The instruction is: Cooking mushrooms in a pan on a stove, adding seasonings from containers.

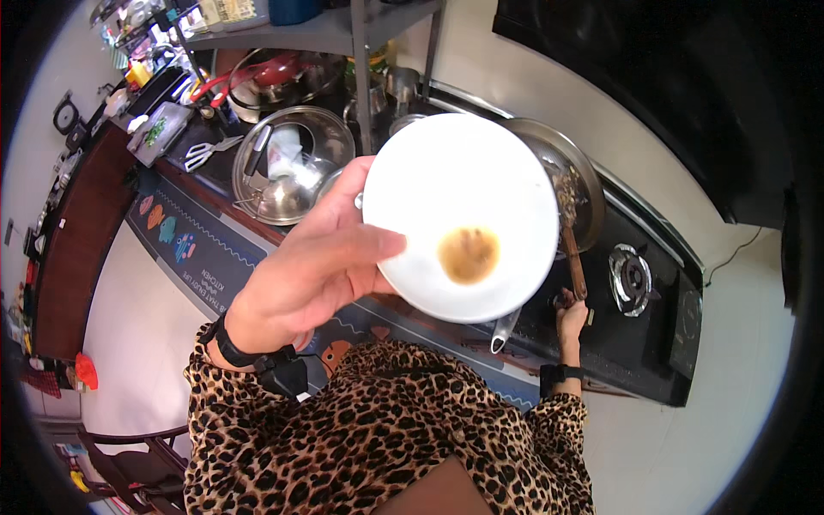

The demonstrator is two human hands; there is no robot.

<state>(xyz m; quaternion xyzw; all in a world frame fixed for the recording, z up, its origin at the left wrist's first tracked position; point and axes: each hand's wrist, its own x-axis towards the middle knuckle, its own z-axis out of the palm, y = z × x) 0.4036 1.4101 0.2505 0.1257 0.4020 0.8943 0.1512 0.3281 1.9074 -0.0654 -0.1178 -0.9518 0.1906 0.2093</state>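
Observation:
My left hand holds a round white dish up close to the camera, thumb over its rim. A small pool of brown liquid with darker bits lies in the dish. Partly hidden behind it, a metal wok on the stove contains chopped food. A wooden spatula rests in the wok with its handle towards me. Down at the stove's front, my right hand is beside the spatula's handle end; whether it grips the handle or a stove knob cannot be seen.
A bare gas burner is right of the wok. A metal handle juts out below the dish. Left along the counter are a large round lid or pan, kitchen scissors and a board with chopped greens. A metal rack stands behind.

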